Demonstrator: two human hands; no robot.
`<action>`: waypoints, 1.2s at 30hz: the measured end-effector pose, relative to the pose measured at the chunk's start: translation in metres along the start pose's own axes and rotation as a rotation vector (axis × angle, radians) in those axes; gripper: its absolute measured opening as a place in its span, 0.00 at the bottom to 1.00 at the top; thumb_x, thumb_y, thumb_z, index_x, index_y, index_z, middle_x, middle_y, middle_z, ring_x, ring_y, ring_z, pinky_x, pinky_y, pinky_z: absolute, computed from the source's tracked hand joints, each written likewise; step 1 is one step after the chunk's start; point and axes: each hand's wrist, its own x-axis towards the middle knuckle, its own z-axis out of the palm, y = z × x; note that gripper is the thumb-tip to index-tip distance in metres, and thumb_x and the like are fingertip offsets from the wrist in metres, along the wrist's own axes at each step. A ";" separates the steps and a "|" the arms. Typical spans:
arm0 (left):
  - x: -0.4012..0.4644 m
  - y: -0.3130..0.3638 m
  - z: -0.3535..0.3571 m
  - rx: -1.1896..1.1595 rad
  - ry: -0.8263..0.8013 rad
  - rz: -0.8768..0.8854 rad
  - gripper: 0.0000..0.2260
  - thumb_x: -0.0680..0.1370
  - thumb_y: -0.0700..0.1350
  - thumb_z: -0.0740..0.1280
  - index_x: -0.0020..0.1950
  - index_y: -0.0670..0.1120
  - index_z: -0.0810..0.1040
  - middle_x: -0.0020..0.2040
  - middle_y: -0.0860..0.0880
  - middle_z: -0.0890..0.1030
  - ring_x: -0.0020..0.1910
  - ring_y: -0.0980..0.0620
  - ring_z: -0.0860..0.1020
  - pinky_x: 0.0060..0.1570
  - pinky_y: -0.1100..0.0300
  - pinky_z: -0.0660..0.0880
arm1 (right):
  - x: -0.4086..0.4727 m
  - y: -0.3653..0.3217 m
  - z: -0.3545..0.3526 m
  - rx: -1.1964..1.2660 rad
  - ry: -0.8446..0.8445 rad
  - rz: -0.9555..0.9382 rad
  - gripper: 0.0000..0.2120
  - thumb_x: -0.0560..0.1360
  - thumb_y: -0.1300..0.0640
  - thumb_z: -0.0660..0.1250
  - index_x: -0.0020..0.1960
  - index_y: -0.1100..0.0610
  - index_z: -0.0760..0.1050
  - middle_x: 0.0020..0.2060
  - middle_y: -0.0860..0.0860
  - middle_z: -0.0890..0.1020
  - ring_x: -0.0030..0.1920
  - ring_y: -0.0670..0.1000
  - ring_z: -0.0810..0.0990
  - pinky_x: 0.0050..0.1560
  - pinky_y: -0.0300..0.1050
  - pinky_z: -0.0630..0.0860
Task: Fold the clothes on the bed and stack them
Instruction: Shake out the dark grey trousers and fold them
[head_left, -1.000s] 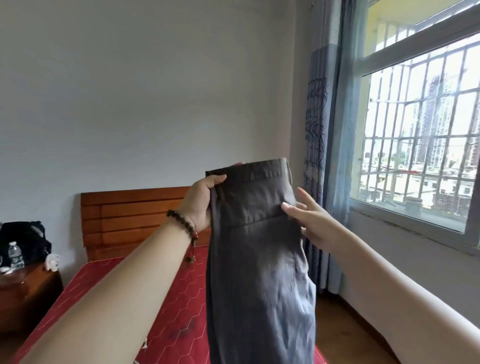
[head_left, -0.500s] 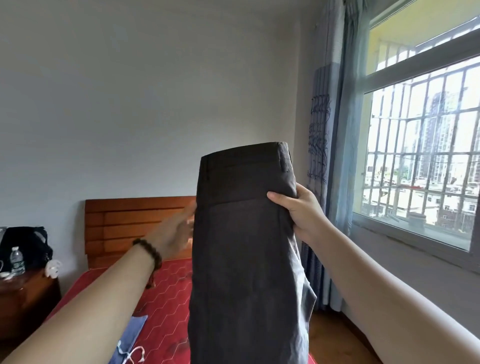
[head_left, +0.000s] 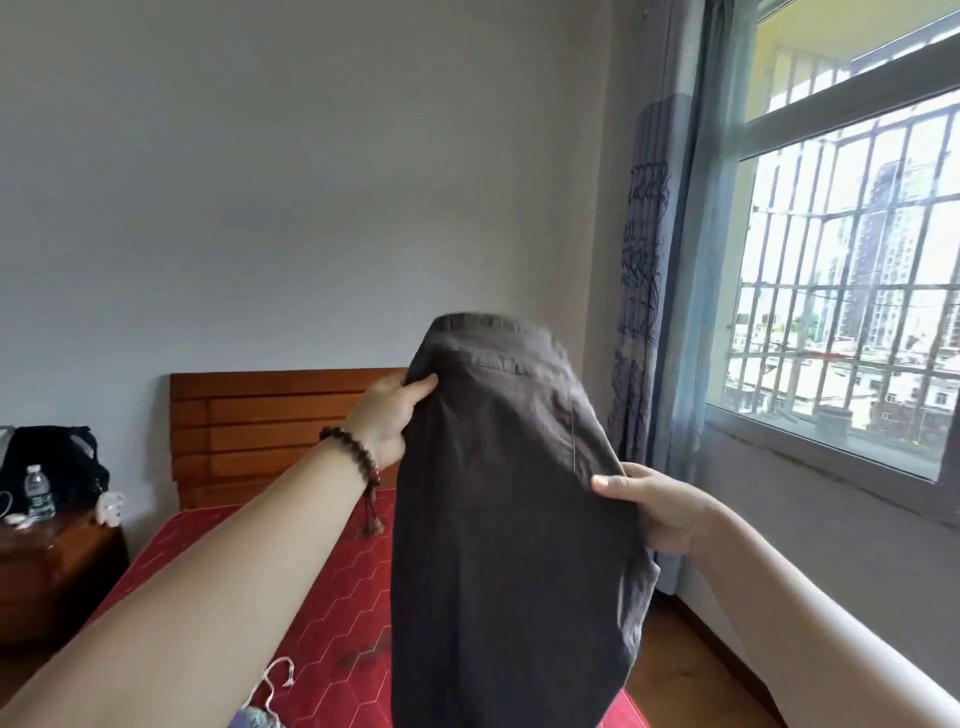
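Head view: left hand (head_left: 384, 421), right hand (head_left: 660, 512) grip trousers (head_left: 498, 519) (dark, aloft).

Trousers (head_left: 498, 545): we lose their legs below the bottom edge; waistband blurred.
Right hand (head_left: 660, 512): we see only the thumb; fingers behind cloth.
Bed (head_left: 332, 623): partly covered.

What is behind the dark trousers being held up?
Behind the dark trousers, gripped by the left hand and right hand, show the wooden headboard, red mattress and curtain. Whatever lies directly behind the cloth is covered.
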 end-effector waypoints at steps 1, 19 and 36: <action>0.004 -0.001 -0.001 0.016 0.007 -0.024 0.04 0.79 0.38 0.63 0.51 0.41 0.78 0.42 0.44 0.83 0.41 0.49 0.82 0.41 0.56 0.80 | 0.000 0.005 0.001 0.004 0.004 -0.017 0.37 0.51 0.55 0.85 0.57 0.65 0.79 0.57 0.65 0.80 0.54 0.61 0.82 0.54 0.54 0.79; -0.095 -0.121 -0.085 -0.048 -0.316 -0.480 0.21 0.68 0.43 0.77 0.57 0.37 0.80 0.56 0.38 0.81 0.53 0.44 0.81 0.51 0.52 0.79 | 0.045 0.004 0.045 0.134 0.435 -0.088 0.02 0.75 0.64 0.69 0.44 0.64 0.78 0.38 0.59 0.83 0.38 0.56 0.83 0.45 0.51 0.81; -0.052 -0.040 -0.022 -0.051 -0.211 -0.259 0.14 0.70 0.31 0.61 0.54 0.35 0.78 0.44 0.39 0.84 0.40 0.44 0.84 0.43 0.51 0.82 | 0.006 0.016 0.004 0.562 0.367 -0.233 0.30 0.74 0.31 0.58 0.52 0.55 0.84 0.53 0.57 0.83 0.51 0.57 0.83 0.58 0.53 0.73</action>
